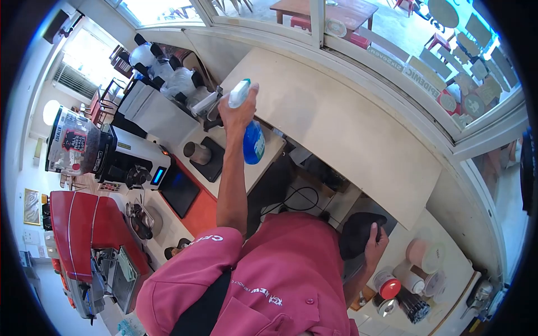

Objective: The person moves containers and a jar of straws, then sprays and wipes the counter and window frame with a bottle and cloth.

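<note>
My left hand (236, 115) is wrapped round the neck of a spray bottle (254, 147) with blue liquid in it. Its white trigger head (240, 93) points up past my fingers, above the near-left corner of the cream counter (314, 106). On the other side of my body, my right hand (376, 246) grips a dark, bunched-up cloth (358, 232), low beside the counter's right end. The thumb lies over the cloth, and some fingers are hidden behind it.
To the left are a coffee grinder (131, 151), a red espresso machine (92, 241), and a metal cup (197, 152) on a black scale. Jars and tubs (424, 255) crowd the right-hand counter. Windows (386, 61) run along the far edge. A black cable (302, 190) hangs below.
</note>
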The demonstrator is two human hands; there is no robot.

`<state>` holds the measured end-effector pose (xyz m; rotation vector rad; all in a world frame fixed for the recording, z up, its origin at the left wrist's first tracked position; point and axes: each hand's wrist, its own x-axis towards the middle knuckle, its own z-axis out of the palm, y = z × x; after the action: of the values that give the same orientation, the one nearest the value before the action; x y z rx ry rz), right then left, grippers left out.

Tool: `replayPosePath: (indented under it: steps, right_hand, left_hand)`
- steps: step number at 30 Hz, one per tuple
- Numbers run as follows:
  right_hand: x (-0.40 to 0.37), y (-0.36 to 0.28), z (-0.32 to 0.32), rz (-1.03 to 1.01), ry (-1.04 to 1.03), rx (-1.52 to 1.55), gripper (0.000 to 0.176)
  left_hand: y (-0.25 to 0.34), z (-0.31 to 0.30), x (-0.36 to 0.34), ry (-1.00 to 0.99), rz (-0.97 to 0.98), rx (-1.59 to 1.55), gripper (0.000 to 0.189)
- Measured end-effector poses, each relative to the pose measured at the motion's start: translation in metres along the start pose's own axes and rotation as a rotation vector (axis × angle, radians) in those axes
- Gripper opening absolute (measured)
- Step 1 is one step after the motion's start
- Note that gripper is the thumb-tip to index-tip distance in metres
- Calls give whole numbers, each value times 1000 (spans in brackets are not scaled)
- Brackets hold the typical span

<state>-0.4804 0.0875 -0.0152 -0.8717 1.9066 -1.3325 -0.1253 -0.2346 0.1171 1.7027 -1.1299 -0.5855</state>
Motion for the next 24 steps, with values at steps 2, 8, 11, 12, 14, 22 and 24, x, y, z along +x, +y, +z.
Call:
replayPosePath:
  steps: [2, 8, 11, 12, 14, 22, 24]
  right_hand:
    - [1, -1, 0, 6, 8, 35, 32]
    - [2, 3, -7, -2, 8, -23, 34]
    - [1, 0, -11, -3, 7, -19, 35]
    - [0, -1, -12, -1, 21, -12, 35]
    - [-3, 0, -14, 8, 39, -2, 34]
    - [-16, -3, -26, 92, 55, -75, 34]
    - [-20, -8, -26, 97, 78, 5, 34]
  left_hand:
    - [2, 6, -4, -39, 12, -16, 52]
    - [14, 38, -32, -120, 104, -5, 45]
    - [32, 49, -47, -294, 55, 41, 49]
    - [32, 55, -51, -302, 72, 28, 49]
    - [34, 68, -60, -317, 107, 3, 47]
    - [60, 94, -117, -631, 223, 24, 43]
    - [64, 98, -131, -666, 292, 39, 41]
